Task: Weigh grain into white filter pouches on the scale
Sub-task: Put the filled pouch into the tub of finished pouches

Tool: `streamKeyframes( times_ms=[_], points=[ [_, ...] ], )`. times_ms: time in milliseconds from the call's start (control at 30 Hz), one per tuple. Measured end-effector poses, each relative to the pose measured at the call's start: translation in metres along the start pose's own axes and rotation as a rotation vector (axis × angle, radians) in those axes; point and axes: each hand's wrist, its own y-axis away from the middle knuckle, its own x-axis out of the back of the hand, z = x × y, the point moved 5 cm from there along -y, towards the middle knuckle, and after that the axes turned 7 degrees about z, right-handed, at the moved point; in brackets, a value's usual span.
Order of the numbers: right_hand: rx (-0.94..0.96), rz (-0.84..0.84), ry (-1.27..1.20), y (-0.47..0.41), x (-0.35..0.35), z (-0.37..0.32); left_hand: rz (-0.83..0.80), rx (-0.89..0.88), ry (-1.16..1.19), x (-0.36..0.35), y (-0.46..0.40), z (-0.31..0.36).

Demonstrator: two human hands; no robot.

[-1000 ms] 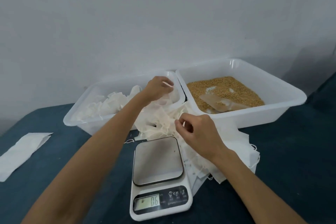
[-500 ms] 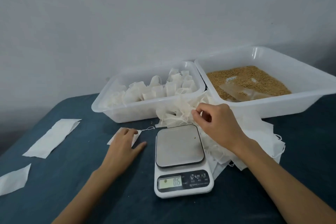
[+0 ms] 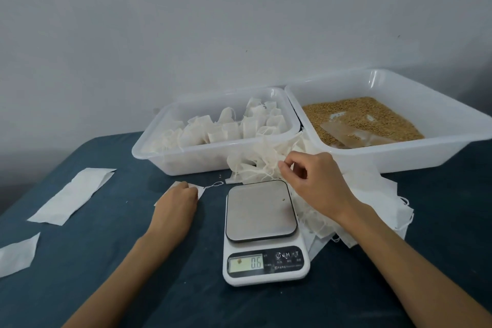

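From the head view, many filled pouches (image 3: 229, 128) already stand in the left tray (image 3: 170, 165), so the batch looks well along. The scale (image 3: 262, 224) plate sits bare but for one stray grain. The left hand (image 3: 175, 208) rests on a flat pouch (image 3: 201, 190) on the bench, its grip apparently curled; the right hand (image 3: 316, 184) pinches into the empty-pouch pile (image 3: 255, 165). Grain (image 3: 356, 117) remains plentiful.

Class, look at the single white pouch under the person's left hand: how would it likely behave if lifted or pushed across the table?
The pouch lies thin and flat under the left hand, so it is probably very light and floppy. Its loose string trails beside it and would likely drag or snag. It might slide easily on the table.
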Motion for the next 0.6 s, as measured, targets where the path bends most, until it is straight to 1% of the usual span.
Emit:
streamKeyframes(
  times_ms=[100,133,233,300,367,433,533,600],
  points=[
    [-0.013,0.002,-0.009,0.000,0.000,0.002,0.014,-0.009,0.019,0.004,0.002,0.004],
    [-0.023,0.002,-0.014,0.000,0.001,0.003,0.055,-0.008,0.097,0.006,0.002,0.004],
    [-0.065,-0.013,-0.075,-0.001,0.000,0.003,0.273,0.004,0.479,0.023,0.011,0.011],
    [-0.107,-0.052,-0.182,-0.001,-0.003,0.000,0.343,-0.022,0.664,0.034,0.018,0.031],
    [-0.175,-0.115,-0.335,0.001,-0.009,-0.003,0.325,-0.023,0.824,0.038,0.018,0.056],
    [-0.244,-0.165,-0.466,0.004,-0.015,-0.005,0.234,-0.028,0.981,0.035,0.011,0.081],
    [-0.279,-0.182,-0.528,0.007,-0.019,-0.007,0.072,-0.097,1.233,0.031,-0.001,0.116],
    [-0.304,-0.171,-0.570,0.005,-0.018,-0.006,0.047,-0.129,1.316,0.032,-0.005,0.128]
  ],
)
